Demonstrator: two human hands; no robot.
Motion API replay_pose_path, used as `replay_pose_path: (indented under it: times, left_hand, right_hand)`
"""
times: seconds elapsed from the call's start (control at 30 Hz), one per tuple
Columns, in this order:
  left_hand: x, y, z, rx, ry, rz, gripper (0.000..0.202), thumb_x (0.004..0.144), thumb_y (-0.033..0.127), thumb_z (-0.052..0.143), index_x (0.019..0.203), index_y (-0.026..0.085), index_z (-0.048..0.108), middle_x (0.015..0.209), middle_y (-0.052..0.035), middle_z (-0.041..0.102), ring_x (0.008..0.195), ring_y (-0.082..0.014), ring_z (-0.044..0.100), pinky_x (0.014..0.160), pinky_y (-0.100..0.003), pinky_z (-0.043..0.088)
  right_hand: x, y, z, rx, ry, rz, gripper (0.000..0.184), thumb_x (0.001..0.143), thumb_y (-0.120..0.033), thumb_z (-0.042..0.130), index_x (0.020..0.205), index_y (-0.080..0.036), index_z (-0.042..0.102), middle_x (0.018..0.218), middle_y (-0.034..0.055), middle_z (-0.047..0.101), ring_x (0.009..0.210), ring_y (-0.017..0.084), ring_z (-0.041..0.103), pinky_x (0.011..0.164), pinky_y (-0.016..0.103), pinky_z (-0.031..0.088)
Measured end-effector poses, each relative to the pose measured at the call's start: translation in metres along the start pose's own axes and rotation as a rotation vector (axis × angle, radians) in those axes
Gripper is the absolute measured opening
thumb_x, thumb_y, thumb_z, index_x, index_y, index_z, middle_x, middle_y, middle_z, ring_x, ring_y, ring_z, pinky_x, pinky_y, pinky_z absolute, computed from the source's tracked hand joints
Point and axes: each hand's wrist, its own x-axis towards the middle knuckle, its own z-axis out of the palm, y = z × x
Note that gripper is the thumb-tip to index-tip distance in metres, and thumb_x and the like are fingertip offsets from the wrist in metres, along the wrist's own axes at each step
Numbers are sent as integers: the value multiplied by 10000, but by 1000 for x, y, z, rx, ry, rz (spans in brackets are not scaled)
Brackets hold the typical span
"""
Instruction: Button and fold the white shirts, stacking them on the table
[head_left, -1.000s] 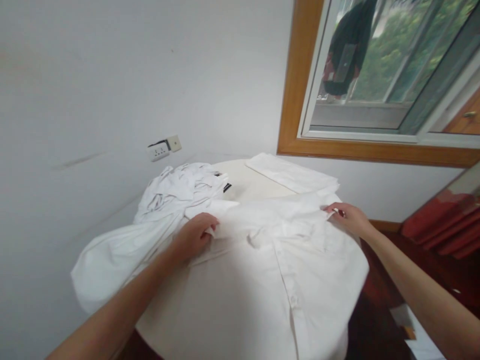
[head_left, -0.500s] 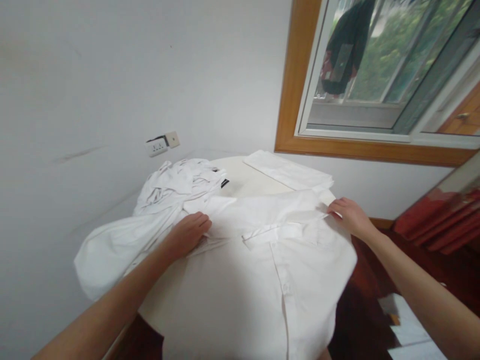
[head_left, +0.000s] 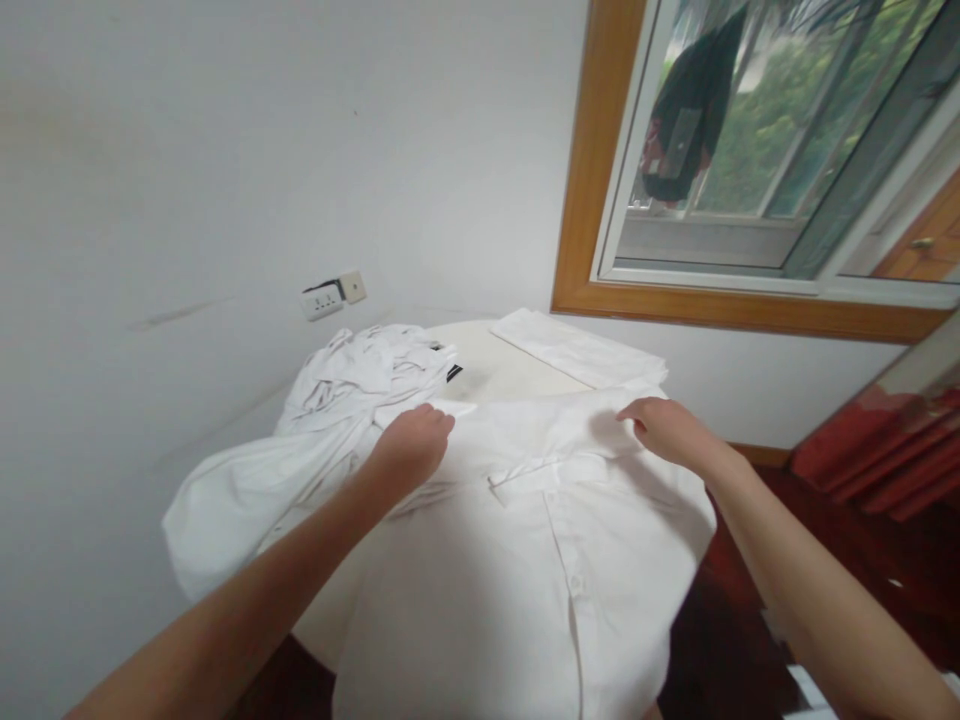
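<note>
A white buttoned shirt [head_left: 525, 570] lies spread front-up over a small pale table [head_left: 499, 368], its collar [head_left: 541, 470] between my two hands. My left hand [head_left: 411, 447] rests on the shirt's left shoulder with the fingers curled down over the folded edge. My right hand [head_left: 664, 430] lies on the right shoulder, fingers stretched flat and pointing left. A sleeve [head_left: 232, 500] hangs off the table's left side.
A crumpled heap of white clothes [head_left: 360, 375] sits at the table's back left, a folded white cloth [head_left: 581, 348] at the back right. A wall socket [head_left: 330, 297] is behind; a wood-framed window [head_left: 581, 200] at the right shows a dark garment [head_left: 690, 105]. Red fabric [head_left: 877, 450] lies at the far right.
Both hands have moved inward and slightly up along the shirt's top edge. The right hand has gone from pinching the edge to lying flat. The shoulder area looks smoother.
</note>
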Motion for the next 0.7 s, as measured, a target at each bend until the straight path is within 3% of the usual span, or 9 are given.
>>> replay_pose_path:
  times: [0.07,0.17,0.23,0.33,0.4,0.5,0.7]
  left_hand:
    - [23,5,2,-12,55,-15,288,810,82,417,947,135,664,967,-152,656,996,-271,568,878,-398,447]
    - [49,18,25,-109,90,42,367,833,84,395,1100,117,646,1120,-151,653,1112,-242,548,1000,-391,401]
    - [56,29,48,-162,100,31,387,890,156,378,1191,122,619,1229,-150,624,1175,-239,532,1058,-418,359]
    - [52,40,79,-181,124,-90,454,948,356,355,1338,205,530,1425,-124,484,1324,-315,406,1088,-562,279]
    - [46,40,90,-196,104,-132,490,940,449,364,1383,276,484,1468,-95,434,1354,-350,362,1081,-622,241]
    - [41,34,93,-217,102,-135,516,917,508,401,1391,318,470,1469,-86,433,1362,-356,352,1097,-632,192]
    - [40,25,91,-222,111,-123,559,898,553,416,1391,295,478,1462,-104,439,1365,-340,356,1129,-597,156]
  right_hand:
    - [24,-28,-2,91,19,-50,448,821,-123,393,1140,-196,698,1186,84,673,1080,234,618,960,342,439]
    - [58,-73,12,202,29,-193,462,898,-186,358,1298,-186,591,1356,72,562,1263,229,496,1070,365,357]
    - [75,-98,28,232,-7,-247,490,955,-308,326,1421,-220,448,1486,65,407,1378,246,348,1119,446,283]
    - [84,-120,53,249,-113,-246,622,961,-543,260,1499,-232,288,1575,75,190,1450,296,144,1128,590,150]
    - [84,-123,65,263,-131,-214,683,943,-624,189,1510,-247,249,1587,53,132,1459,292,84,1125,618,88]
    - [81,-116,74,272,-84,-180,703,919,-681,145,1505,-306,244,1587,11,135,1462,268,83,1133,606,58]
    - [76,-69,79,186,-25,-37,683,933,-657,139,1489,-294,297,1578,47,188,1454,253,136,1148,556,57]
